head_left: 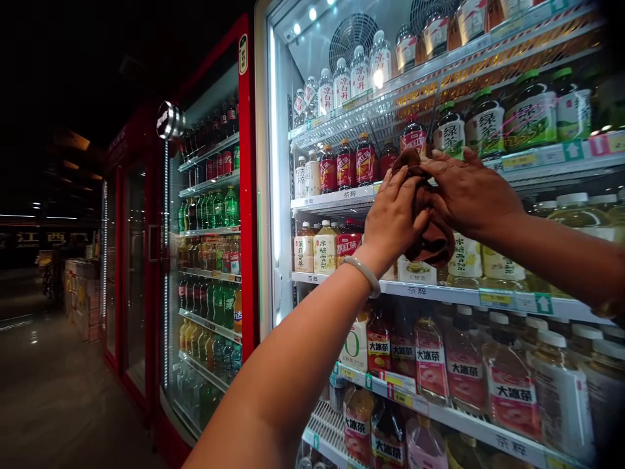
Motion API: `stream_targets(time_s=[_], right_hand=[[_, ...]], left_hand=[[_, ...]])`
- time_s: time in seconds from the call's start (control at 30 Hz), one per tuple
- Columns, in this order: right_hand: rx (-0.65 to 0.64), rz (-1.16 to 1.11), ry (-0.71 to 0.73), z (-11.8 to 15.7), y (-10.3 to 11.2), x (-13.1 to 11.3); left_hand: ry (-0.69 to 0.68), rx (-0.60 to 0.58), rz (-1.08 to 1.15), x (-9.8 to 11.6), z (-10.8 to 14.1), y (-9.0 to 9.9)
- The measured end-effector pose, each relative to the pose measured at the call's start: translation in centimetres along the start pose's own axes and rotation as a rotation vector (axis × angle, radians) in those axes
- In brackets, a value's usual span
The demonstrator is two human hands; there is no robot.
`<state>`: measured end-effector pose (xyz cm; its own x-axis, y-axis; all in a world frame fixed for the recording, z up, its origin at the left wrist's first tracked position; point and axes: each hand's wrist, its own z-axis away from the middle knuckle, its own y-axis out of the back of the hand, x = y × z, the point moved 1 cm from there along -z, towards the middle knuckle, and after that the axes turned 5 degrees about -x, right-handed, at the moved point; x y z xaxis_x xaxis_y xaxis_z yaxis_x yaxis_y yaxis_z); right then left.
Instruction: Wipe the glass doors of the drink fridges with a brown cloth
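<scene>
A dark brown cloth (432,238) hangs bunched between my two hands, in front of the drink shelves. My left hand (393,212), below a pale bangle (362,275) on the wrist, has its fingers bent over the cloth's left side. From the right, my right hand (469,189) reaches in, its fingers on the cloth's upper right part. Behind the cloth stands a red-labelled bottle (413,135), partly covered. Green-capped tea bottles (483,124) stand to its right, and red-labelled bottles (365,159) to its left.
Shelves of bottles fill the lit cooler, with a shelf edge (417,291) just below my hands. Pink-labelled bottles (512,391) stand lower down. To the left is a red-framed cooler (249,195) with a round silver object (170,121) at its edge, beside a floor (53,391).
</scene>
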<state>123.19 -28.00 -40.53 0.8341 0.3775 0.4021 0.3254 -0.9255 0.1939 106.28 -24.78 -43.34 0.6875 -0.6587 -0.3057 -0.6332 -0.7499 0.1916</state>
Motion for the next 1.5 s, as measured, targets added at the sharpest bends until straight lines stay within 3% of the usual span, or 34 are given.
stream_targets(time_s=[0.13, 0.27, 0.37, 0.43, 0.5, 0.6, 0.67, 0.8, 0.87, 0.93, 1.07, 1.17, 1.33, 1.43, 1.5], right_hand=[[-0.024, 0.072, 0.152, 0.8, -1.2, -0.2], [-0.051, 0.085, 0.237, 1.1, -1.1, -0.3], [-0.066, 0.07, 0.214, 1.2, -1.2, -0.3], [-0.065, 0.035, 0.225, 1.1, -1.5, -0.2], [-0.069, -0.029, 0.273, 1.1, -1.9, -0.1], [-0.075, -0.134, 0.323, 1.1, -2.5, 0.2], [-0.065, -0.189, 0.324, 1.1, -2.8, 0.4], [-0.074, -0.231, 0.288, 1.1, -3.1, 0.6], [-0.091, -0.215, 0.262, 1.2, -2.9, 0.7], [-0.099, -0.206, 0.25, 1.3, -2.6, 0.4], [-0.122, -0.2, 0.168, 0.8, -2.6, -1.9], [-0.109, -0.206, 0.046, -0.8, -3.9, -4.9], [-0.09, -0.229, -0.075, -2.9, -6.5, -8.3], [-0.092, -0.224, -0.043, -2.7, -7.0, -8.8], [-0.096, -0.208, -0.036, -2.3, -7.2, -8.8]], left_hand=[[-0.031, 0.024, -0.054, -2.5, -0.5, 1.7], [0.14, 0.142, -0.046, -4.3, 0.0, 2.6], [0.256, 0.189, -0.04, -3.9, 1.8, 2.3], [0.22, 0.148, -0.036, -2.9, 3.2, 1.6], [0.102, 0.059, -0.027, -2.1, 3.9, 0.9], [0.0, -0.025, -0.008, -3.0, 3.3, 1.0], [0.041, -0.011, -0.006, -5.2, 2.4, 2.1], [0.274, 0.103, -0.023, -9.0, 2.4, 4.3], [0.314, 0.121, -0.033, -8.8, 3.5, 4.3], [0.239, 0.077, -0.05, -7.5, 4.8, 3.4], [0.031, -0.006, -0.076, -5.4, 5.2, 2.0], [-0.032, -0.01, -0.048, -6.4, 3.9, 2.3], [-0.007, 0.037, 0.018, -10.7, 3.0, 4.6], [0.093, 0.119, 0.011, -12.4, 4.7, 5.6], [0.142, 0.167, -0.028, -12.4, 6.7, 5.9]])
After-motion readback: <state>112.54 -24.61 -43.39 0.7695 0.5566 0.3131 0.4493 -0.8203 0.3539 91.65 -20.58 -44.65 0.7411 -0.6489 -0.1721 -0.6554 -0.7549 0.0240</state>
